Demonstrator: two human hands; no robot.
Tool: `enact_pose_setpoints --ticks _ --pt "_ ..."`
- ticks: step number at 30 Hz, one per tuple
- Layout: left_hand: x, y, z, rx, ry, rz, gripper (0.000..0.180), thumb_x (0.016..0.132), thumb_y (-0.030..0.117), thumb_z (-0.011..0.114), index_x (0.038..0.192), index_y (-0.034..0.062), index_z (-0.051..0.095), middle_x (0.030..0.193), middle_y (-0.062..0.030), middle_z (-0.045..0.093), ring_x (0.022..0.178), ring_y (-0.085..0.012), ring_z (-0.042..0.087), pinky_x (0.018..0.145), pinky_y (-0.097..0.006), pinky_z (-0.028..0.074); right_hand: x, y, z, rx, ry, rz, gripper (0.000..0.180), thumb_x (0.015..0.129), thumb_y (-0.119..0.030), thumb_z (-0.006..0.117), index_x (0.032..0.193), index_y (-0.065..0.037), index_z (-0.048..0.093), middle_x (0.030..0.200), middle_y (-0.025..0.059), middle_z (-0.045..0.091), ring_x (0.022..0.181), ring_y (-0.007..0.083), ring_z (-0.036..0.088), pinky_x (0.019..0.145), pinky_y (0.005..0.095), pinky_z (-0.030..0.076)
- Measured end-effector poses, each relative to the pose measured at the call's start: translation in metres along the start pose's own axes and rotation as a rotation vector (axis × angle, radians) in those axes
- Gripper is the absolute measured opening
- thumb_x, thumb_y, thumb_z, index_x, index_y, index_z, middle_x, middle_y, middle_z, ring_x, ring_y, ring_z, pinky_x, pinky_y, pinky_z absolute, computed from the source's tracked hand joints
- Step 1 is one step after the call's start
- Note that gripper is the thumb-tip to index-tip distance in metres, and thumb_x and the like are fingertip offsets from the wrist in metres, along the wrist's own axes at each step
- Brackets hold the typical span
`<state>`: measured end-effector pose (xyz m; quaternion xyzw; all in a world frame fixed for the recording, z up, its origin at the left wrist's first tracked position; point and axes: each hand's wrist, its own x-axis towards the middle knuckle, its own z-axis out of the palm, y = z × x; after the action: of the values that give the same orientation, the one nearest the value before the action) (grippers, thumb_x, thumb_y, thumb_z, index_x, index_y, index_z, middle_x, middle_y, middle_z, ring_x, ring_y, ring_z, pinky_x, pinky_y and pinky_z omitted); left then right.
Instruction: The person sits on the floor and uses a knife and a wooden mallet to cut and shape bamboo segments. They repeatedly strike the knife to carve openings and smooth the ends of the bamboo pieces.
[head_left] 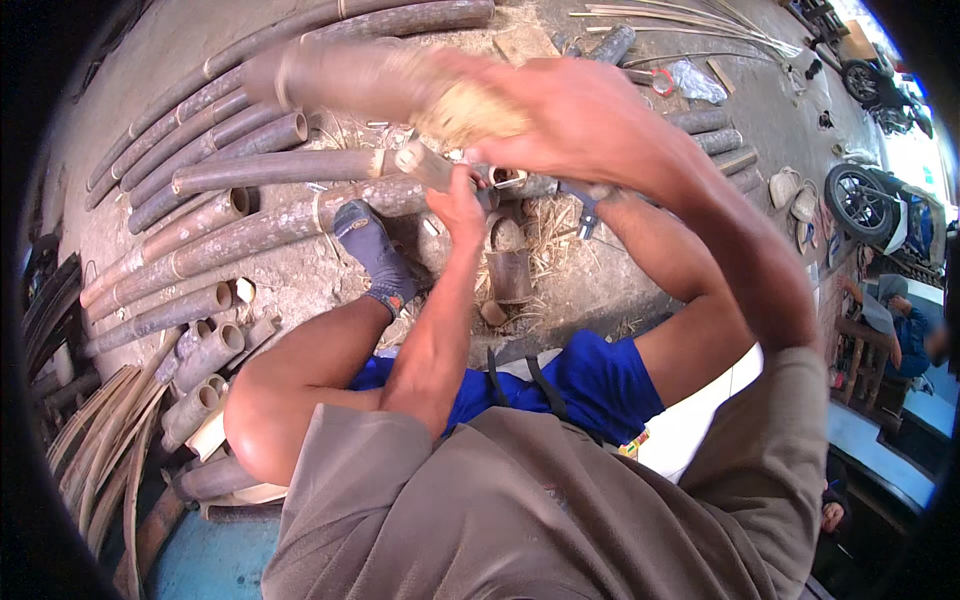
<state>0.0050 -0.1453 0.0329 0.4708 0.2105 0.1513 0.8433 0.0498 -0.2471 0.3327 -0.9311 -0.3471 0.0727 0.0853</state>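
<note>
My right hand [575,115] is raised in front of me, fingers wrapped round a thick wooden club [350,85]. Motion smears the club; its brown end points left, and a pale, worn stretch lies beside my fingers. Below it, my left hand [460,208] is closed on a tool with a pale wooden handle [425,165]; the tool's lower end is hidden. That hand is over a long bamboo pole [372,203] lying across the floor. Close by, between my legs, is a short bamboo piece [509,272] with a slanted opening.
Several bamboo poles [280,170] lie to the left, with short tubes [215,355] and split strips [105,430] nearer me. Shavings [560,240] litter the floor. A tape roll [662,82], sandals [795,195], a motorbike [880,210] and a seated person [890,325] are to the right.
</note>
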Motion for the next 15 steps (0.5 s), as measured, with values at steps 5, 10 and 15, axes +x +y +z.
enact_pose_setpoints --ticks 5,10,15 --pt "-0.012 -0.003 0.013 -0.016 0.145 0.027 0.015 0.091 0.013 0.064 0.089 -0.0012 0.061 0.071 -0.0077 0.062 0.061 -0.0176 0.061 0.058 -0.034 0.051 -0.118 0.028 0.013 0.791 0.491 0.379 0.085 0.09 -0.033 0.076 0.156 0.005 0.039 0.141 0.0195 0.06 0.126 0.0276 0.062 0.108 0.0386 0.048" --pt "-0.046 0.033 0.065 0.309 -0.045 0.142 0.024 0.089 0.013 0.074 0.106 -0.0018 0.066 0.093 -0.0099 0.07 0.08 -0.0198 0.068 0.073 -0.035 0.056 -0.218 0.032 0.072 0.661 0.723 0.852 0.092 0.09 -0.042 0.075 0.157 0.007 0.036 0.139 0.0214 0.061 0.12 0.0325 0.064 0.105 0.0411 0.049" --pt "-0.087 0.034 0.128 0.763 -0.54 0.39 0.042 0.072 0.019 0.083 0.109 0.0058 0.067 0.098 -0.0122 0.07 0.091 -0.0347 0.07 0.082 -0.047 0.056 -0.245 0.018 0.105 0.92 0.733 1.149 0.077 0.095 -0.047 0.071 0.146 0.006 0.047 0.108 0.0184 0.07 0.086 0.0304 0.071 0.079 0.0383 0.058"
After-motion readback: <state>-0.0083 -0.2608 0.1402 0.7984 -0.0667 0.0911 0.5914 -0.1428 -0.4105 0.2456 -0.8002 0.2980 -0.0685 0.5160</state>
